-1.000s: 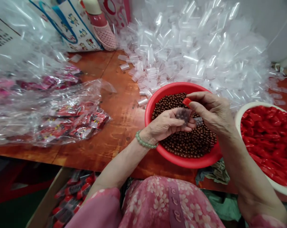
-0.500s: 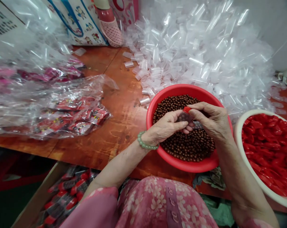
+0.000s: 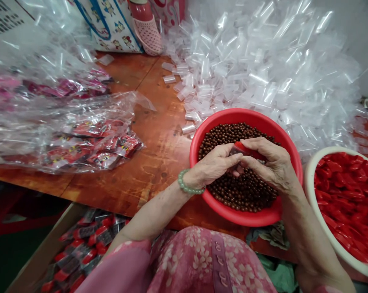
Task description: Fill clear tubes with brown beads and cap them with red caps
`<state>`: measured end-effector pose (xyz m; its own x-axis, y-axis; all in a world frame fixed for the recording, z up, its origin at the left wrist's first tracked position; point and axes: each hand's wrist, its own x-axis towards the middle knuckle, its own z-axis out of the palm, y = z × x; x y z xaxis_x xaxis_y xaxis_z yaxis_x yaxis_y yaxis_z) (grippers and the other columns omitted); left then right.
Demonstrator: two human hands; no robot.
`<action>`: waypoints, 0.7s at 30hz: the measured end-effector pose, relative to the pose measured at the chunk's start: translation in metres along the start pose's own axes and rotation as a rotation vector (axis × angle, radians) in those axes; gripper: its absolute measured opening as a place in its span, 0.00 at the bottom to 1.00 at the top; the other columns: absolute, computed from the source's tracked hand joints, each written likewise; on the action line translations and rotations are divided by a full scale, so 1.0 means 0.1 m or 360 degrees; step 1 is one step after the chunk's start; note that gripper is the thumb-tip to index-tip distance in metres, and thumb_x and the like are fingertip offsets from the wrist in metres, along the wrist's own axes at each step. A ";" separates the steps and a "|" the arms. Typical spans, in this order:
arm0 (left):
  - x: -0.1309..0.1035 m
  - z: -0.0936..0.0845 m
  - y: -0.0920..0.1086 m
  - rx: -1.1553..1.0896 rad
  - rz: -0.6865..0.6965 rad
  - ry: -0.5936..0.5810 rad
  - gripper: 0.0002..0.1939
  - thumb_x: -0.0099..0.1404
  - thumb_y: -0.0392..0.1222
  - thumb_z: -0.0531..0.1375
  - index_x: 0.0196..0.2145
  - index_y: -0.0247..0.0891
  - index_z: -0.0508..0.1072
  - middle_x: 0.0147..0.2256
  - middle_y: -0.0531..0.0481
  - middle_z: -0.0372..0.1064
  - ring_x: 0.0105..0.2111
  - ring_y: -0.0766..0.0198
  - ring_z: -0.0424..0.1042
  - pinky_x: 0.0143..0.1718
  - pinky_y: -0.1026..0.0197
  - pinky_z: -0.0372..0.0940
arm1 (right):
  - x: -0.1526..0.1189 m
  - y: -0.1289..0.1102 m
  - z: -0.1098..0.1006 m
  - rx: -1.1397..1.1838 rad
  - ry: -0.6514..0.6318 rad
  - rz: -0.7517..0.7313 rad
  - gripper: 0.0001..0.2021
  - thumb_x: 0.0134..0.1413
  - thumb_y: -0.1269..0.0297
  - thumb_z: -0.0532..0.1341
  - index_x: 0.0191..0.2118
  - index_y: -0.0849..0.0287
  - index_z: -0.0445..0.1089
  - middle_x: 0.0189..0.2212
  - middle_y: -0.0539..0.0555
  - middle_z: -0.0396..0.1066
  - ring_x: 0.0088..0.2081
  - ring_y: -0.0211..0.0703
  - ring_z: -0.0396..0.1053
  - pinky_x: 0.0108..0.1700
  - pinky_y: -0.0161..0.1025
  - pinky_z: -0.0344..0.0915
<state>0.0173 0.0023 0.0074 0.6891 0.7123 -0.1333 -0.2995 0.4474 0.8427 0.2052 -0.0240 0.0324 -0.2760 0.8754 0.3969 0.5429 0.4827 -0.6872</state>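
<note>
Over a red basin (image 3: 245,219) of small brown balls (image 3: 244,195), both my hands meet around one small clear container (image 3: 236,150) with a red cap. My left hand (image 3: 214,165), with a green bead bracelet (image 3: 186,184) at the wrist, grips the container's body, which looks dark inside. My right hand (image 3: 267,162) comes from the right, its thumb and fingers closed on the red cap end. The fingers cover much of the container.
Clear plastic pieces (image 3: 257,61) are heaped behind the basin. A white tub (image 3: 313,179) of red caps (image 3: 345,199) stands right. Bagged red packets (image 3: 92,142) lie left. Below left, a box (image 3: 46,248) holds capped containers (image 3: 83,244). A bag (image 3: 113,30) and bottle (image 3: 145,28) stand behind.
The container has tilted, and my right hand's fingers have shifted to wrap over its cap end. The whole view has moved slightly.
</note>
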 end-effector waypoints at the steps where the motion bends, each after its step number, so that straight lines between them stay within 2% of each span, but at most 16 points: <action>1: 0.00 0.00 0.01 0.0035 0.0007 0.0020 0.24 0.61 0.59 0.70 0.36 0.33 0.71 0.30 0.52 0.70 0.29 0.71 0.70 0.31 0.67 0.67 | 0.00 0.01 0.00 0.0004 -0.0015 -0.0009 0.13 0.60 0.59 0.69 0.50 0.51 0.80 0.45 0.57 0.81 0.48 0.51 0.79 0.53 0.49 0.76; 6: 0.03 0.03 0.07 0.0257 0.0115 0.0150 0.20 0.66 0.57 0.66 0.38 0.35 0.71 0.30 0.53 0.69 0.29 0.72 0.69 0.32 0.67 0.66 | -0.01 0.09 -0.05 0.0135 -0.0059 0.0076 0.19 0.61 0.60 0.69 0.58 0.45 0.77 0.54 0.55 0.77 0.57 0.50 0.75 0.61 0.52 0.73; 9: 0.04 0.05 0.11 0.0282 0.0181 0.0156 0.18 0.66 0.55 0.65 0.41 0.36 0.72 0.33 0.53 0.71 0.31 0.71 0.70 0.34 0.67 0.65 | -0.04 0.16 -0.14 0.0237 -0.0046 0.0183 0.20 0.60 0.60 0.69 0.58 0.43 0.77 0.57 0.54 0.74 0.61 0.50 0.72 0.62 0.51 0.71; 12: 0.04 0.05 0.11 0.0286 0.0165 0.0118 0.17 0.67 0.53 0.64 0.42 0.36 0.72 0.36 0.51 0.72 0.32 0.71 0.70 0.36 0.66 0.66 | -0.07 0.19 -0.20 0.0445 0.0048 0.0375 0.20 0.59 0.60 0.70 0.57 0.44 0.77 0.50 0.53 0.77 0.51 0.45 0.77 0.46 0.40 0.78; 15: 0.03 0.04 0.09 0.0331 0.0178 0.0050 0.15 0.67 0.51 0.63 0.43 0.36 0.72 0.36 0.51 0.71 0.33 0.69 0.70 0.38 0.65 0.67 | -0.06 0.20 -0.21 0.0632 0.0217 0.0563 0.23 0.54 0.61 0.73 0.56 0.46 0.75 0.41 0.50 0.79 0.37 0.40 0.79 0.33 0.34 0.76; 18: 0.04 0.04 0.10 0.0409 0.0193 -0.0005 0.14 0.69 0.50 0.62 0.42 0.36 0.73 0.35 0.51 0.71 0.34 0.68 0.70 0.39 0.64 0.67 | -0.05 0.19 -0.17 0.0710 0.0369 0.0646 0.22 0.46 0.62 0.76 0.49 0.49 0.75 0.37 0.49 0.82 0.33 0.41 0.79 0.31 0.34 0.76; 21: 0.04 0.04 0.10 0.0509 0.0136 -0.0053 0.12 0.70 0.48 0.61 0.40 0.36 0.73 0.34 0.51 0.71 0.33 0.67 0.70 0.39 0.63 0.67 | -0.06 0.16 -0.09 0.0667 0.0447 0.0595 0.17 0.49 0.61 0.75 0.46 0.50 0.75 0.38 0.49 0.83 0.36 0.43 0.81 0.39 0.39 0.79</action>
<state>0.0201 0.0077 0.0169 0.6930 0.7197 -0.0424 -0.1386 0.1907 0.9718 0.2226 -0.0219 0.0245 0.1225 0.9742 0.1894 0.1898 0.1643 -0.9680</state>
